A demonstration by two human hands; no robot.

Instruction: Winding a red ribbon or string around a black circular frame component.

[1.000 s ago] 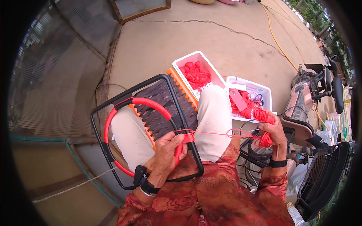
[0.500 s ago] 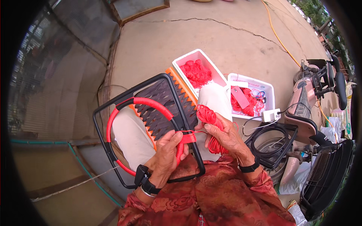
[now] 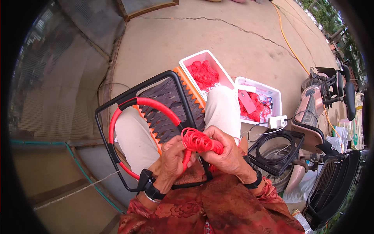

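Note:
A black rectangular metal frame (image 3: 102, 124) with a round ring (image 3: 159, 107) inside it, partly wrapped in red cord, leans over my lap. My left hand (image 3: 171, 158) is closed around the red-wrapped part of the ring, near the frame's right bar. In my right hand (image 3: 226, 154) is a looped bundle of red cord (image 3: 199, 140), pinched between thumb and fingers. The bundle lies in front of the frame's bar, right beside my left fingertips, and hides the wrapping there.
Beyond my knees stand a white box (image 3: 226, 70) of red cord and a white bin (image 3: 277, 95) holding more cord, a pink phone (image 3: 246, 101) and scissors. On the right are another black frame (image 3: 298, 142), a white plug adapter (image 3: 277, 122) and a scooter (image 3: 309, 103). An orange slatted seat (image 3: 189, 87) sits between my legs.
My right hand has brought the cord bundle left, across the frame's bar and up to my left hand. My left hand keeps its place on the ring.

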